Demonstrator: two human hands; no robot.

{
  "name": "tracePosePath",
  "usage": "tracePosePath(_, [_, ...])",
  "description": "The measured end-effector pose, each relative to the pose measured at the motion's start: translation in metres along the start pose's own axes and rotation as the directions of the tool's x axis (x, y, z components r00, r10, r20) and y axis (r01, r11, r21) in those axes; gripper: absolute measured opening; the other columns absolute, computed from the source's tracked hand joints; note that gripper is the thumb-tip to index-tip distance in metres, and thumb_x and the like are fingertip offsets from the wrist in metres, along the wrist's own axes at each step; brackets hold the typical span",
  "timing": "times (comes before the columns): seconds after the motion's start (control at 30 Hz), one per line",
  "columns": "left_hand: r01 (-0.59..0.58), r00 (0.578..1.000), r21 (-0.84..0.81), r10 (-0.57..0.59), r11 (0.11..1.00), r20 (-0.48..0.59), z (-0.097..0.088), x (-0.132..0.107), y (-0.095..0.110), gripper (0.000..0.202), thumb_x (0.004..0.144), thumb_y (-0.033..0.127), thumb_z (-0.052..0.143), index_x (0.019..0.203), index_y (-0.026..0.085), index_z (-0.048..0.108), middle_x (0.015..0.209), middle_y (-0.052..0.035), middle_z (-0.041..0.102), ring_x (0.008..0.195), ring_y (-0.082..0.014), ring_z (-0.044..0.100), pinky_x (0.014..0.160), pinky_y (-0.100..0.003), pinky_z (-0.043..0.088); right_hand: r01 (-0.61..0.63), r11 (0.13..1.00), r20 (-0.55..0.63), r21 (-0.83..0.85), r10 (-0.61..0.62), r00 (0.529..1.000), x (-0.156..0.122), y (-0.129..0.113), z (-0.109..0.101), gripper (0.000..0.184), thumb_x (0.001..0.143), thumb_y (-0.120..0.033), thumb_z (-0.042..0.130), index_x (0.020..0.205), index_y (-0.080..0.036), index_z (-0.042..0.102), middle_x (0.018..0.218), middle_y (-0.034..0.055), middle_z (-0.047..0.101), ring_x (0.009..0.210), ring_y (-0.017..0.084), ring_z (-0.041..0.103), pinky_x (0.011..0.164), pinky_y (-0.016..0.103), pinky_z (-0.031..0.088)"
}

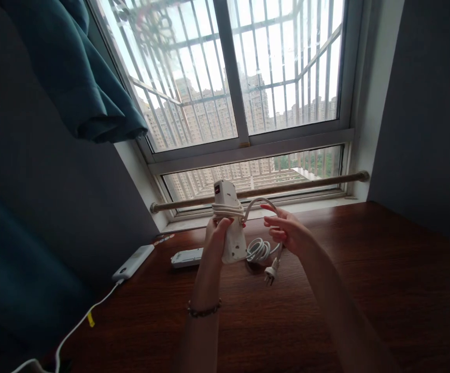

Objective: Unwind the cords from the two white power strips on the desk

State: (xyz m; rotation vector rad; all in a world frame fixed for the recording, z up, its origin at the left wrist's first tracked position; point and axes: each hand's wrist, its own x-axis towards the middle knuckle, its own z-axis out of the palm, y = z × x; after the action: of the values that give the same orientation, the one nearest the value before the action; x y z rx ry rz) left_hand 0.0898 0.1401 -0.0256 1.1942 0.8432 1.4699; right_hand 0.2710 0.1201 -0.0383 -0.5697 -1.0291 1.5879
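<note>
My left hand (215, 233) grips a white power strip (233, 241), held up above the table with its upper end tilted toward the window. White cord (228, 210) is wound around the strip's middle, and a red switch shows near its top. From the winding, a loose loop of the cord arches over to my right hand (287, 230), whose curled fingers hold it. Below that hand hangs the cord's plug (271, 272), prongs down. Behind, a coiled white cable (258, 249) lies on the table, and a second white power strip (186, 257) is partly hidden by my left wrist.
On the brown wooden table (349, 290), a white elongated device (134, 262) with a cable and yellow tag (90, 318) lies at left. A horizontal rod (303, 185) crosses below the barred window (244, 103). A blue curtain (93, 98) hangs at upper left.
</note>
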Motion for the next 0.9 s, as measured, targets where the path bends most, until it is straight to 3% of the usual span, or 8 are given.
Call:
tracePosePath(0.13, [-0.2, 0.976, 0.069, 0.205, 0.977, -0.073, 0.011, -0.01, 0.002, 0.04, 0.061, 0.021, 0.063, 0.096, 0.016, 0.046, 0.077, -0.0024, 0.063, 0.066, -0.0207, 0.062, 0.058, -0.028, 0.049, -0.038, 0.993, -0.089, 0.111, 0.048, 0.995, 0.007, 0.015, 0.016, 0.072, 0.058, -0.02, 0.078, 0.122, -0.018, 0.045, 0.072, -0.0012, 0.05, 0.043, -0.001, 0.027, 0.041, 0.015, 0.014])
tracePosePath(0.23, [-0.263, 0.965, 0.126, 0.259, 0.956, 0.051, 0.018, -0.022, 0.006, 0.041, 0.064, 0.017, 0.064, 0.1, 0.016, 0.045, 0.084, -0.0034, 0.063, 0.073, -0.0192, 0.061, 0.067, -0.028, 0.048, 0.078, 0.997, -0.295, 0.007, -0.072, 0.953, 0.018, 0.031, 0.018, 0.064, 0.057, -0.023, 0.076, 0.114, -0.015, 0.047, 0.065, -0.003, 0.047, 0.044, 0.003, 0.03, 0.041, 0.018, 0.019])
tracePosePath(0.37, [-0.14, 0.92, 0.132, 0.079, 0.981, 0.384, 0.023, -0.033, 0.01, 0.033, 0.067, 0.017, 0.061, 0.099, 0.013, 0.053, 0.089, -0.0044, 0.062, 0.079, -0.0183, 0.058, 0.07, -0.026, 0.046, 0.275, 0.751, -0.419, -0.601, -0.588, 0.692, 0.023, 0.036, 0.006, 0.035, 0.084, -0.045, 0.046, 0.084, -0.012, 0.058, 0.07, 0.0069, 0.051, 0.063, 0.015, 0.046, 0.059, 0.03, 0.036])
tracePosePath(0.43, [-0.127, 0.912, 0.164, 0.051, 0.978, 0.407, 0.025, -0.036, 0.011, 0.033, 0.065, 0.015, 0.063, 0.097, 0.013, 0.054, 0.088, -0.0034, 0.061, 0.079, -0.0172, 0.056, 0.069, -0.023, 0.044, 0.136, 0.444, -0.319, -0.885, -0.794, 0.517, 0.018, 0.029, -0.006, 0.048, 0.091, -0.048, 0.031, 0.085, -0.014, 0.064, 0.078, 0.0103, 0.049, 0.073, 0.019, 0.046, 0.067, 0.034, 0.035])
tracePosePath(0.5, [-0.163, 0.927, 0.194, 0.082, 0.967, 0.367, 0.027, -0.036, 0.012, 0.031, 0.065, 0.015, 0.063, 0.095, 0.013, 0.053, 0.083, -0.0021, 0.06, 0.075, -0.0162, 0.055, 0.066, -0.023, 0.044, -0.023, 0.267, -0.252, -0.963, -0.87, 0.425, 0.012, 0.018, -0.019, 0.05, 0.091, -0.052, 0.032, 0.094, -0.016, 0.067, 0.078, 0.0094, 0.046, 0.069, 0.018, 0.043, 0.064, 0.032, 0.033])
tracePosePath(0.67, [-0.283, 0.946, 0.257, 0.224, 0.924, 0.235, 0.029, -0.036, 0.013, 0.031, 0.065, 0.018, 0.062, 0.094, 0.015, 0.051, 0.076, 0.0006, 0.058, 0.066, -0.013, 0.052, 0.059, -0.02, 0.042, 0.13, 0.458, -0.404, -0.879, -0.862, 0.305, 0.009, 0.004, -0.036, 0.039, 0.072, -0.052, 0.064, 0.079, -0.014, 0.068, 0.071, 0.0044, 0.046, 0.06, 0.013, 0.044, 0.06, 0.028, 0.037])
tracePosePath(0.77, [-0.302, 0.951, 0.373, 0.251, 0.877, 0.179, 0.028, -0.038, 0.012, 0.055, 0.065, 0.017, 0.063, 0.117, 0.016, 0.045, 0.079, 0.0, 0.06, 0.062, -0.0136, 0.052, 0.055, -0.022, 0.042, 0.484, 0.626, -0.538, -0.611, -0.778, 0.326, 0.016, 0.004, -0.029, 0.031, 0.064, -0.035, 0.075, 0.084, -0.014, 0.066, 0.086, 0.0056, 0.053, 0.078, 0.014, 0.055, 0.072, 0.025, 0.046])
tracePosePath(0.9, [-0.404, 0.906, 0.664, 0.375, 0.629, 0.196, 0.024, -0.039, 0.011, 0.076, 0.064, 0.02, 0.066, 0.132, 0.016, 0.032, 0.085, -0.0038, 0.061, 0.067, -0.019, 0.055, 0.06, -0.028, 0.046, 0.698, 0.678, -0.632, 0.23, -0.442, 0.637, 0.013, -0.007, -0.024, 0.026, 0.062, -0.002, 0.056, 0.086, -0.009, 0.053, 0.098, 0.0104, 0.057, 0.101, 0.015, 0.057, 0.085, 0.018, 0.048])
